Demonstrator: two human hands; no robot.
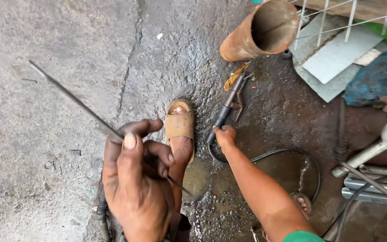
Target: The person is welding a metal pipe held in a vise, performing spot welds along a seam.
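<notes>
The left hand pinches a thin grey welding rod; the right hand grips a black electrode holder.

This is a rough metalworking or welding workshop, worked at floor level. The cracked concrete floor is stained dark and wet. A rusty pipe lies at the top edge, near a welding electrode holder with its black cable. Sheet-metal offcuts and steel tubes crowd the right edge.
</notes>
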